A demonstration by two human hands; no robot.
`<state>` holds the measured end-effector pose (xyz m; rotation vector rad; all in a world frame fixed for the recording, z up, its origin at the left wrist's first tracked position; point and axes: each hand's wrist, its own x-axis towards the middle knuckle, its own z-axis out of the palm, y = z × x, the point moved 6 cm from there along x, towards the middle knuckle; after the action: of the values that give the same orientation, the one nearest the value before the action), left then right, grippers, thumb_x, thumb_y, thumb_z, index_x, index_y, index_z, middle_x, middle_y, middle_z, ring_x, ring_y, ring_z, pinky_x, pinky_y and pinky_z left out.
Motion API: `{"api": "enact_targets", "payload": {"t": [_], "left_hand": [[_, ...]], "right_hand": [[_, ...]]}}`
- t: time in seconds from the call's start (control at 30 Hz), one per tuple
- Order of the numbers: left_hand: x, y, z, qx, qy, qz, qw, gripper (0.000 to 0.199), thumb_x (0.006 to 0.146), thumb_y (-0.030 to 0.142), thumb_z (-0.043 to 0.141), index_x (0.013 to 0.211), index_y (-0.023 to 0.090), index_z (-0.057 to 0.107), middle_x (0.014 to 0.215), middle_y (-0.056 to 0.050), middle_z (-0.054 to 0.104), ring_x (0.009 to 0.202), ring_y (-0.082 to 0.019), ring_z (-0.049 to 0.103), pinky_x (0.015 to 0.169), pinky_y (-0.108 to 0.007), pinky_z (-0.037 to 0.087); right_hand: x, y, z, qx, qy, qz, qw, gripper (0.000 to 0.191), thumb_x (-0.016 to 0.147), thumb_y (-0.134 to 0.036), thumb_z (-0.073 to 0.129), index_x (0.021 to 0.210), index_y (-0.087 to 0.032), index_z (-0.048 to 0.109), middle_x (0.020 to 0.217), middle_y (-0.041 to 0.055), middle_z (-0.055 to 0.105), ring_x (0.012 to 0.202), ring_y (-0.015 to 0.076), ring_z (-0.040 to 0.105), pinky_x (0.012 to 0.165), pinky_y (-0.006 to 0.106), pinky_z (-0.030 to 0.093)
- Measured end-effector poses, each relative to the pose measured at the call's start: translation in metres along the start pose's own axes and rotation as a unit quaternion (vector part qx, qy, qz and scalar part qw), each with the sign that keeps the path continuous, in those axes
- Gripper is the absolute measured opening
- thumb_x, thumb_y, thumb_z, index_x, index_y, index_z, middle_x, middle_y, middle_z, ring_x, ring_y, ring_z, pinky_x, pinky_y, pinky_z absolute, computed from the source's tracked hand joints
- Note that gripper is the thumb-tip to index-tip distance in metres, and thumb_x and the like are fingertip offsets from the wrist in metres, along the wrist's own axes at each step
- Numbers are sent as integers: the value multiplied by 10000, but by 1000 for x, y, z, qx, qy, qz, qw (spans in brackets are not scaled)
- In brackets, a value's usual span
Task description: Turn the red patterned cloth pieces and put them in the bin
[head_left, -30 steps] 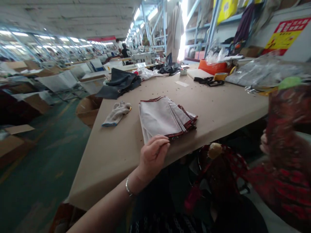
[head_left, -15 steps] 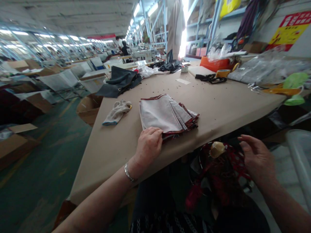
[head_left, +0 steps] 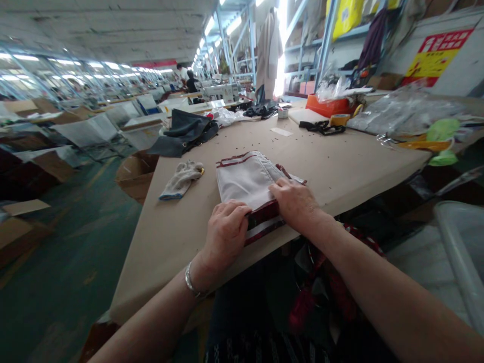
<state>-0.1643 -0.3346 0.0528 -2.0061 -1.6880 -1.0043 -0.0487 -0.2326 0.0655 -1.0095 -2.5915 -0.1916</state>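
Left hand (head_left: 226, 233) curled, gripping near edge of fabric stack (head_left: 245, 177) at frame centre; right hand (head_left: 295, 202) flat, pressing stack on tabletop (head_left: 340, 161).

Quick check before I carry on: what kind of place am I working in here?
Most likely a garment factory floor. Both hands rest on a stack of cut fabric pieces on a long work table, a sewing machine stands behind, and a garment hangs overhead.

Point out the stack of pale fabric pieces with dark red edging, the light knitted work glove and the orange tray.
Stack of pale fabric pieces with dark red edging (head_left: 244, 176), head view: bare top sheet.
Light knitted work glove (head_left: 180, 179), head view: palm area.
Orange tray (head_left: 328, 105), head view: front wall.
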Motion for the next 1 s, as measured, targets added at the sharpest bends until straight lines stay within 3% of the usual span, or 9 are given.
{"api": "enact_targets", "payload": {"t": [0.1, 0.23, 0.33, 0.43, 0.63, 0.77, 0.83, 0.87, 1.0], "left_hand": [[-10, -21, 8, 12, -12, -78, 997, 126, 778, 132, 568, 871, 197, 623, 893, -45, 646, 833, -189, 610, 766, -315, 479], [-1, -47, 10, -116, 55, -203, 971, 79, 743, 125, 578, 791, 184, 602, 692, 18, 603, 607, -114, 561, 580, -230, 445], [17, -45, -1, -306, 159, -248, 905, 88, 721, 120, 598, 777, 187, 597, 629, 52, 597, 516, -77, 539, 489, -183, 427], [32, -17, -13, -508, 202, -260, 796, 127, 726, 168, 646, 837, 208, 600, 650, 61, 613, 503, -78, 572, 428, -168, 453], [30, 58, 9, -745, 80, -330, 574, 247, 698, 191, 747, 886, 230, 592, 723, 53, 674, 593, -100, 659, 474, -171, 531], [6, 92, 44, -763, -57, -362, 533, 173, 730, 293, 731, 770, 198, 593, 641, 26, 663, 539, -117, 629, 458, -205, 508], [-10, 108, 57, -736, -161, -367, 546, 173, 717, 291, 722, 687, 161, 612, 590, 17, 626, 495, -85, 562, 456, -187, 456], [-19, 116, 63, -718, -218, -368, 549, 169, 703, 268, 716, 643, 145, 618, 567, 20, 601, 484, -65, 522, 461, -175, 425], [-55, 142, 73, -669, -409, -377, 492, 107, 632, 190, 626, 550, 122, 634, 497, 32, 530, 455, -43, 423, 454, -168, 340]], "right_hand": [[0, 18, 3, 65, 20, 66, 995, 381, 814, -88, 408, 1141, -159, 592, 1032, 136, 670, 900, 275, 642, 754, 380, 496], [5, 17, -6, 238, 156, 37, 958, 585, 687, -33, 392, 1240, -163, 534, 1150, 83, 668, 1049, 214, 619, 920, 329, 467], [-3, 15, -25, 306, 262, 7, 915, 601, 674, -32, 355, 1224, -206, 523, 1175, 35, 656, 1083, 169, 600, 932, 305, 467], [-27, 21, -45, 278, 328, 21, 903, 527, 727, -67, 377, 1205, -237, 518, 1140, 27, 651, 1032, 176, 612, 872, 315, 492], [-103, 53, -57, 137, 341, 129, 921, 293, 765, -197, 506, 1049, -215, 574, 912, 40, 659, 778, 200, 642, 651, 294, 502], [-162, 69, -58, 200, 317, 231, 898, 202, 741, -235, 592, 940, -252, 628, 904, 24, 665, 787, 201, 630, 659, 291, 491], [-196, 71, -50, 379, 289, 293, 829, 120, 712, -246, 659, 830, -270, 654, 918, 8, 670, 792, 195, 624, 706, 301, 504], [-213, 68, -37, 492, 246, 337, 764, 75, 702, -271, 692, 771, -270, 661, 885, 4, 672, 758, 189, 621, 710, 305, 511], [-272, 20, 25, 774, -15, 475, 418, 312, 622, -491, 773, 796, -238, 713, 749, 33, 657, 700, 193, 616, 714, 332, 522]]}}
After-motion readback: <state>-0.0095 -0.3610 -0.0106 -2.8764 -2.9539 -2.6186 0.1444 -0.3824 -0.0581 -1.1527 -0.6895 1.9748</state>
